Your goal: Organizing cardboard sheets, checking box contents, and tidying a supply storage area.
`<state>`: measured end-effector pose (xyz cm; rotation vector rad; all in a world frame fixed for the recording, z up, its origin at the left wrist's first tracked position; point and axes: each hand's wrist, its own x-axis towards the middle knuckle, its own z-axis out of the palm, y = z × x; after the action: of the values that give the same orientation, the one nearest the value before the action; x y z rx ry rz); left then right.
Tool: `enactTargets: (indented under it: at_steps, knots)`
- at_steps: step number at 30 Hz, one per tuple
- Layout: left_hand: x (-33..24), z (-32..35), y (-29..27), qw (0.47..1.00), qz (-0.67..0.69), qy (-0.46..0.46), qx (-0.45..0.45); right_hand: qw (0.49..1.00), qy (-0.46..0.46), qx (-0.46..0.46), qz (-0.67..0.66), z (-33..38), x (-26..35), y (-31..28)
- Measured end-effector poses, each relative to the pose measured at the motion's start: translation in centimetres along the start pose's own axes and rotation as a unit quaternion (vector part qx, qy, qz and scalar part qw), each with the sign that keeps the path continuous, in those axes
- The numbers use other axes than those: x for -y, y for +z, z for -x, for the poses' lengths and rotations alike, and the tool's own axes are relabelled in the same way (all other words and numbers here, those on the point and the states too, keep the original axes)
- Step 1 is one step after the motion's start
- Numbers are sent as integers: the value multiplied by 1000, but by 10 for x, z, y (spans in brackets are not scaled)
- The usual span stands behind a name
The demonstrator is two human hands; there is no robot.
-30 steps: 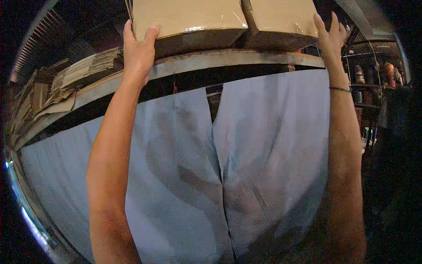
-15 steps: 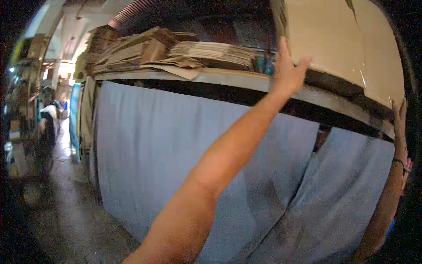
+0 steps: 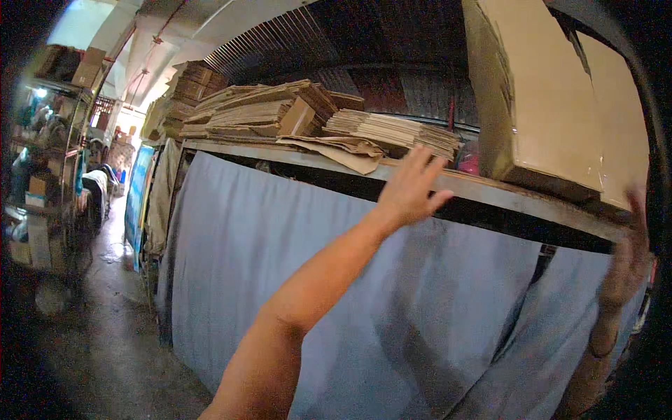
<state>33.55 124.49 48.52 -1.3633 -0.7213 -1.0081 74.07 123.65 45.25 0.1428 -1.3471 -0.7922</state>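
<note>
I see the left hand (image 3: pixel 408 189) raised in front of the shelf (image 3: pixel 448 183), fingers spread and open, holding nothing; half a second ago its palm was pressed flat against the lower left corner of the large cardboard box (image 3: pixel 535 98), and now it hangs clear of that box, off to its left and a little lower, just before the shelf's front edge. The box stands on the shelf at the right end, tilted in this view, with a second box face beside it further right. The right hand (image 3: pixel 628 255) is blurred at the right rim, just below the box's lower right corner; I cannot tell whether its fingers are spread or closed, nor whether they touch the box. Left of the box, on the same shelf, lie stacks of flattened cardboard (image 3: pixel 280 115). Below the shelf hangs a blue-grey curtain (image 3: pixel 294 238), as before. The view has swung leftwards since a second ago, so the aisle floor (image 3: pixel 105 315) left of the shelf shows more.
</note>
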Motion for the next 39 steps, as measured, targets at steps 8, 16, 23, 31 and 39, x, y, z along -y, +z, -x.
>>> enactTargets:
  at_steps: [8, 16, 23, 31, 39]
  knots:
    - [176, 40, -76, 974, -224, 15, -25, 986, -101, 128, 46, -62, 76, 249]
    - [198, 83, -74, 986, -161, 36, 38, 853, 98, 458, 229, -108, 51, 410]
    - [207, 90, -69, 986, -160, 40, 37, 812, 111, 501, 276, -122, 50, 458]
    - [209, 91, -67, 989, -140, 29, 21, 802, 128, 538, 225, -126, 44, 469]
    - [208, 93, -64, 992, -125, 26, 18, 845, 89, 500, 169, -130, 28, 471]
